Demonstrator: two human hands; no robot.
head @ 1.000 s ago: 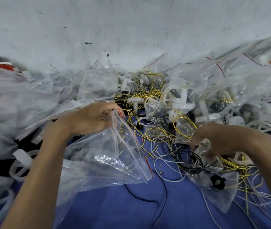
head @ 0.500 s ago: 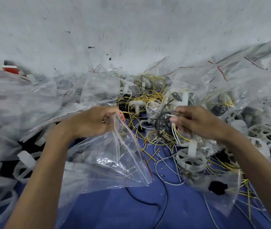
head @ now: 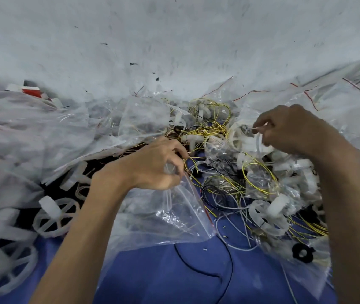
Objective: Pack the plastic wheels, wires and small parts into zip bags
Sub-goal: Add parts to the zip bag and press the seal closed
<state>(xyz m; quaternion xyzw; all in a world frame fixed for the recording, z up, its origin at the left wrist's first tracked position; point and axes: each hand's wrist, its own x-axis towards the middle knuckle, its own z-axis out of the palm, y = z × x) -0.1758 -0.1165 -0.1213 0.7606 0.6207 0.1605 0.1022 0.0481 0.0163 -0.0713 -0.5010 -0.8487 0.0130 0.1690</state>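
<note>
**Head view: feeding picked parts into the held bag**

Nearest, on the blue surface (head: 163,281), the zip bag (head: 170,218) lies slack. Its red-striped mouth is lifted by the left hand (head: 152,167), whose fingers and thumb pinch the rim. Keep that mouth wide and turned toward the wires (head: 229,194) just to its right. Farther off, the right hand (head: 291,130), wrist bent down and fingers curled, pinches a thin pale piece (head: 255,128) above a plastic wheel (head: 238,137); what the piece is cannot be told. Lift it free of the tangle before carrying it to the bag.
</note>
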